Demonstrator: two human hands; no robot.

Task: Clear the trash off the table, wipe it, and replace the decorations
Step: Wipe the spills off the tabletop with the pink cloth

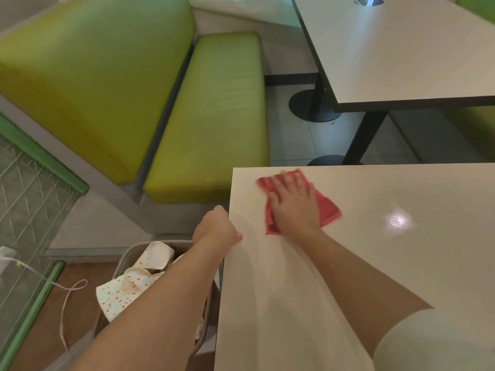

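A beige table [375,263] fills the lower right of the head view. My right hand [293,204] lies flat, fingers spread, on a red cloth [328,210] near the table's far left corner, pressing it to the surface. My left hand [217,231] is curled around the table's left edge, thumb on top. Below that edge stands a grey bin [128,257] holding several crumpled white paper cups with orange dots [126,287]. No decorations are in view.
A green padded bench seat [214,116] and its backrest [93,76] stand left of the table. A second beige table [401,49] on black pedestal legs is at the back right. A white cable [67,303] loops on the floor by a green-framed glass panel.
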